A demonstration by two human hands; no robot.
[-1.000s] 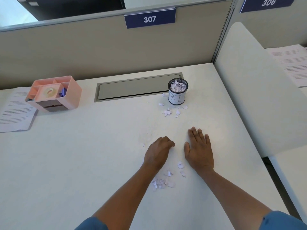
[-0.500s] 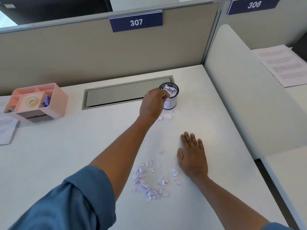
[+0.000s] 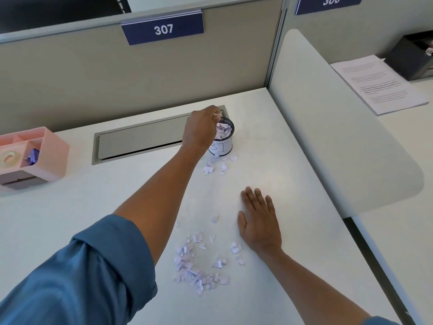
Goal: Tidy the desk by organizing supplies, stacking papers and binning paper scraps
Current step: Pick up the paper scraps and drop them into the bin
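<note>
Bin (image 3: 222,139) nearly full; left hand (image 3: 201,130) pinches scraps over it, right hand (image 3: 259,221) lies flat. Scrap pile (image 3: 199,263) remains.

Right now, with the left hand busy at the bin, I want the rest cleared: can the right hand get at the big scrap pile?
Probably yes: the right hand lies flat beside the scrap pile, with nothing between them.

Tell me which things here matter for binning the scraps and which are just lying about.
In play: left hand, bin cup, scraps by the cup, scrap pile, right hand.
Lying about: pink organizer, printed sheets, 307 sign.
</note>
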